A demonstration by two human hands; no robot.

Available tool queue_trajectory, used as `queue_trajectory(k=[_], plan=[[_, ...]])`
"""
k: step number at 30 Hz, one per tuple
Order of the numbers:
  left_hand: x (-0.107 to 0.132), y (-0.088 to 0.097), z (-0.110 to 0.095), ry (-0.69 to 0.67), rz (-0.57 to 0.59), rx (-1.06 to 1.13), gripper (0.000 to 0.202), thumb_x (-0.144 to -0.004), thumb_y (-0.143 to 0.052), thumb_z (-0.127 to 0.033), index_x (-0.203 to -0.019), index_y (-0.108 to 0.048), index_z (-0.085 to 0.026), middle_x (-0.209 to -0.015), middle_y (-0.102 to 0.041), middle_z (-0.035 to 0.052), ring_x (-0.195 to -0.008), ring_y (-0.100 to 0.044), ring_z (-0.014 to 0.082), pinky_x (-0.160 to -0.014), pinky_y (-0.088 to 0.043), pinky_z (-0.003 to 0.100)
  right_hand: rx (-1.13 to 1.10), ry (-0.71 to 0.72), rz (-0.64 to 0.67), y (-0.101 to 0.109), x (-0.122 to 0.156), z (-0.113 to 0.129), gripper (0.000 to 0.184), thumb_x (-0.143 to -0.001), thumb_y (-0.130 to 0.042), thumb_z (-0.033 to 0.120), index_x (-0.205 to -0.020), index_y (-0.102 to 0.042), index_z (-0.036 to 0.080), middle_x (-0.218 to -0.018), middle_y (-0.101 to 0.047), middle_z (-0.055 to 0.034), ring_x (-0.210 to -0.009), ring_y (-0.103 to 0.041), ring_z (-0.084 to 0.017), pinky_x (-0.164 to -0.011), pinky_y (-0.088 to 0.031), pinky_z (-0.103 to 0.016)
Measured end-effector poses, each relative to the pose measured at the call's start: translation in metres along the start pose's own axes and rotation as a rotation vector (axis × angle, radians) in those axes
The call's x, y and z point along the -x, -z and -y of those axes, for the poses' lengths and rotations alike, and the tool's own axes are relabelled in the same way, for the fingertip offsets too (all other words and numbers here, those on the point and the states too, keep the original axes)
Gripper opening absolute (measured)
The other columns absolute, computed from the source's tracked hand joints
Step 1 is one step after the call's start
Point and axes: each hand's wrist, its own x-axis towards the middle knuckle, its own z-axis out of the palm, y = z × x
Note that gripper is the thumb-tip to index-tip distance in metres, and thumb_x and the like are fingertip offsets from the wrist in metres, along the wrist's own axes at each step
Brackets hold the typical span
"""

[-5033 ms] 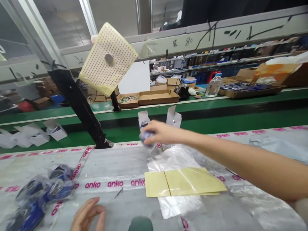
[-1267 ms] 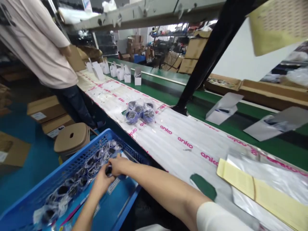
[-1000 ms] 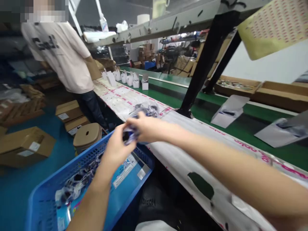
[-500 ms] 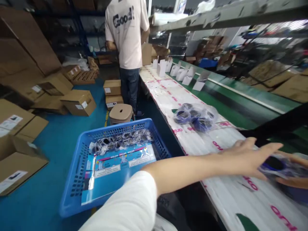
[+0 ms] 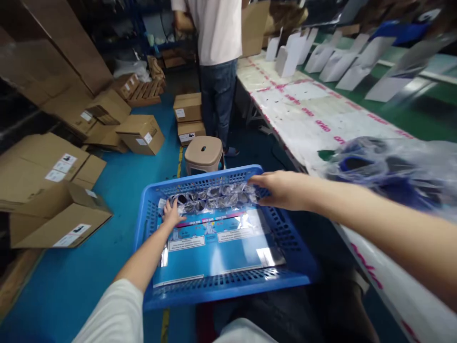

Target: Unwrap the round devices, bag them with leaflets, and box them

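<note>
Bagged parts along blue crate's far wall, right hand touching

The left hand sits at the left end of a row of clear-bagged dark round items, fingers spread, while the right hand reaches over the row's right end. The row lies along the far side of a blue plastic basket, above a blue printed sheet. At right, a blurred bagged bundle rests on the white, pink-printed surface. A beige stool stands just beyond the basket, with cardboard boxes on the blue floor at left.
</note>
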Motion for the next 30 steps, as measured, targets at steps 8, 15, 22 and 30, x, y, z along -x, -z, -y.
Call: queue_trajectory(k=[8, 15, 22, 30], plan=[[-0.034, -0.040, 0.021, -0.022, -0.069, -0.170, 0.095, -0.078, -0.077, -0.046, -0.157, -0.026, -0.037, -0.168, -0.012, 0.0207, -0.150, -0.024, 0.0460, -0.103, -0.039, 0.074, 0.035, -0.131, 0.397, -0.140, -0.085, 0.002, 0.069, -0.083, -0.078, 0.025, -0.146, -0.053, 0.026, -0.143, -0.055, -0.0182, -0.122, -0.062, -0.034, -0.096, -0.051, -0.043], [-0.023, -0.054, 0.040, -0.220, -0.144, -0.259, 0.068, -0.089, -0.066, -0.047, -0.151, -0.044, -0.029, -0.169, -0.019, 0.0123, -0.155, -0.015, 0.0371, -0.118, -0.021, 0.070, -0.016, -0.294, 0.212, -0.209, -0.111, -0.019, 0.092, -0.087, -0.071, 0.054, -0.161, -0.023, 0.029, -0.169, -0.010, -0.0191, -0.146, -0.029, -0.040, -0.109, -0.039, -0.058], [-0.033, -0.072, 0.054, -0.267, -0.251, -0.221, 0.041, -0.097, -0.053, -0.039, -0.137, -0.060, -0.030, -0.156, -0.047, 0.0122, -0.149, -0.035, 0.0315, -0.123, -0.010, 0.062, -0.142, -0.276, 0.087, -0.237, -0.137, -0.050, 0.077, -0.092, -0.069, 0.043, -0.159, -0.031, 0.036, -0.164, -0.023, -0.0162, -0.135, -0.042, -0.038, -0.106, -0.043, -0.049], [-0.048, -0.078, 0.059, -0.360, -0.403, -0.107, 0.031, -0.100, -0.046, -0.035, -0.101, -0.075, -0.023, -0.120, -0.070, 0.0121, -0.116, -0.061, 0.0290, -0.105, -0.039, 0.047, -0.390, -0.206, -0.023, -0.254, -0.154, -0.072, 0.023, -0.099, -0.062, 0.030, -0.116, -0.065, 0.015, -0.117, -0.065, -0.0081, -0.100, -0.065, -0.021, -0.089, -0.055, -0.041]])
